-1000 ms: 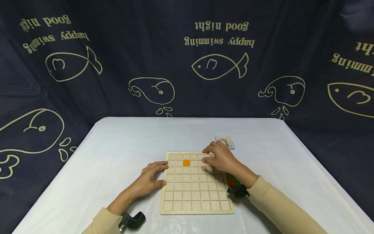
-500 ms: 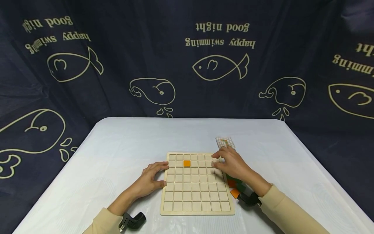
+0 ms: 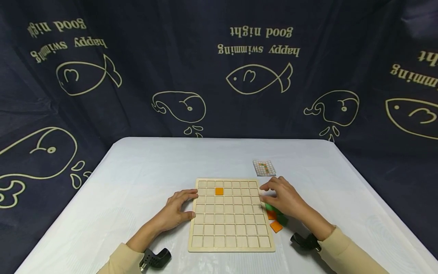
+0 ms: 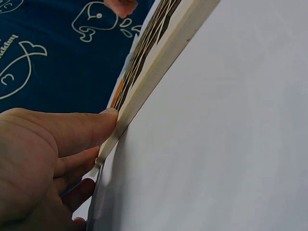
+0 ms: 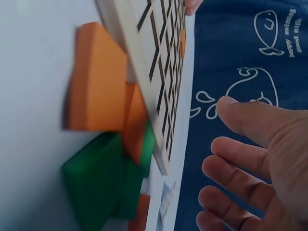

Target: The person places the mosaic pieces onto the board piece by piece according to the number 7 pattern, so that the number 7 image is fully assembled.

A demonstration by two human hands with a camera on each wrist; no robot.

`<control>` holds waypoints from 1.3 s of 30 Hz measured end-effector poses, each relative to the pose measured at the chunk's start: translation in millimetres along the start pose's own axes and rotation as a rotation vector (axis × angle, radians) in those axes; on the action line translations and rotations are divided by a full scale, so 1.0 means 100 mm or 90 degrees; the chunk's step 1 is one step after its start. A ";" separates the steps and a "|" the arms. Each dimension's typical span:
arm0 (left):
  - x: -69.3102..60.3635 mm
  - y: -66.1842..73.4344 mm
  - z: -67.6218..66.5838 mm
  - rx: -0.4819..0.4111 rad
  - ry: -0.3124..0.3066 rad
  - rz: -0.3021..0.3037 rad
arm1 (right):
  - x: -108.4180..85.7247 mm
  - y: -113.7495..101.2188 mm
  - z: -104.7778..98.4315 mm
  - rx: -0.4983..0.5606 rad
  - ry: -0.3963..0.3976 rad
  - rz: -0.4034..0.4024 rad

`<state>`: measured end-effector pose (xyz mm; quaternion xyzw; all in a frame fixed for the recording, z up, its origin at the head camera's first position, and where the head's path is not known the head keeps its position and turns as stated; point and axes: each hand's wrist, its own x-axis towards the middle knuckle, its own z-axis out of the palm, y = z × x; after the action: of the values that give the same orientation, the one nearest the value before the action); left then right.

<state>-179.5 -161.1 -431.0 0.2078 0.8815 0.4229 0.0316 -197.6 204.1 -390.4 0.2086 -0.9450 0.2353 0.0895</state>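
A wooden grid board point(image 3: 232, 219) lies flat on the white table, with one orange square tile point(image 3: 219, 191) in a cell of its second row from the far side. My left hand point(image 3: 175, 211) touches the board's left edge with thumb and fingertips. In the left wrist view the thumb point(image 4: 86, 130) lies against the wooden rim. My right hand point(image 3: 284, 198) hovers by the board's right edge, fingers relaxed and holding nothing. Below it, orange tiles point(image 5: 98, 79) and green tiles point(image 5: 94, 178) lie in a loose pile beside the board, partly hidden by the hand in the head view.
A small printed card point(image 3: 264, 168) with a coloured grid pattern lies beyond the board's far right corner. Behind the table point(image 3: 85, 213) hangs a dark blue curtain point(image 3: 212, 114) with fish drawings. Each wrist carries a black camera point(image 3: 157, 258).
My right hand has moved right, from above the board to its right edge, uncovering more of the card and the tile pile. My left hand has stayed at the left edge.
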 end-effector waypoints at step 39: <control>0.01 0.01 -0.01 0.002 0.000 -0.005 | -0.67 0.20 -0.07 -0.095 0.018 0.064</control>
<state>-179.7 -160.5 -429.5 0.2044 0.8829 0.4216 0.0327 -145.3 247.4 -410.2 0.1502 -0.9678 0.1717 0.1064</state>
